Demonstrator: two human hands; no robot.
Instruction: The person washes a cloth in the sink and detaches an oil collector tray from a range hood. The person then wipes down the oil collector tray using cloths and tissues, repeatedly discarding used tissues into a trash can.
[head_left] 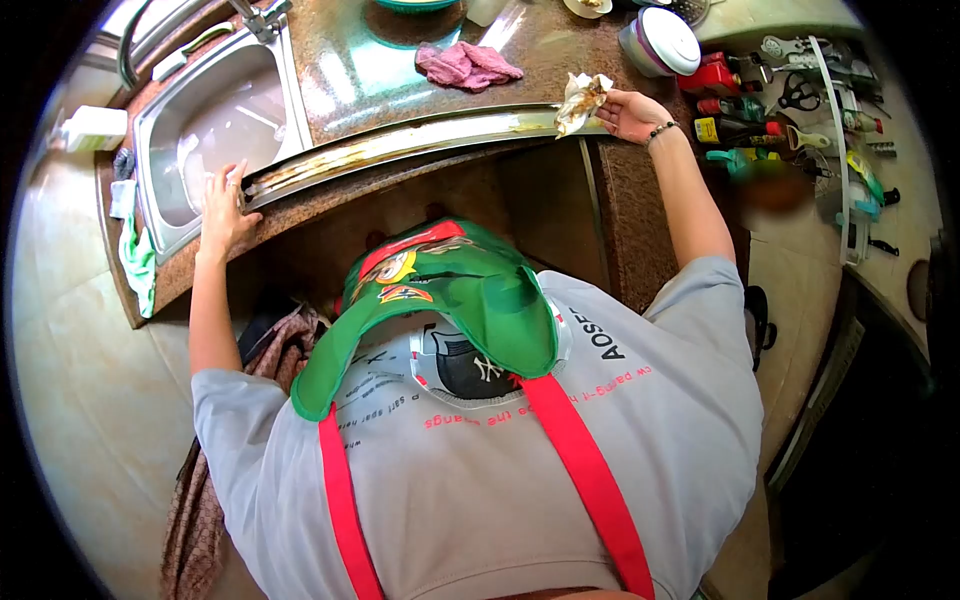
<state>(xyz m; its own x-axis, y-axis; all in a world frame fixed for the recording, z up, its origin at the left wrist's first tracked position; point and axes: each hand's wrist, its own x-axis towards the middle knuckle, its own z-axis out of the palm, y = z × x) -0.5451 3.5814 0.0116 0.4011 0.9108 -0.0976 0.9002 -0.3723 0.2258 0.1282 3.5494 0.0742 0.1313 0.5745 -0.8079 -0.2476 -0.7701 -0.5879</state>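
Observation:
A long, narrow metal tray [420,132] with brown greasy stains lies along the front edge of the counter. My left hand [228,212] grips its left end, the thumb below and the fingers above, beside the sink. At the tray's other end, my right hand [636,117] pinches a crumpled paper towel [582,104], white with brown smears. The towel is over the tray's right end; whether it presses on the metal I cannot tell.
The steel sink [290,100] with its faucet [262,18] is at left. A pink cloth [467,66] lies behind the tray. A white-lidded container [668,42] stands at back right, near bottles [735,130] and utensils. A green cloth [137,255] hangs at the counter's left edge.

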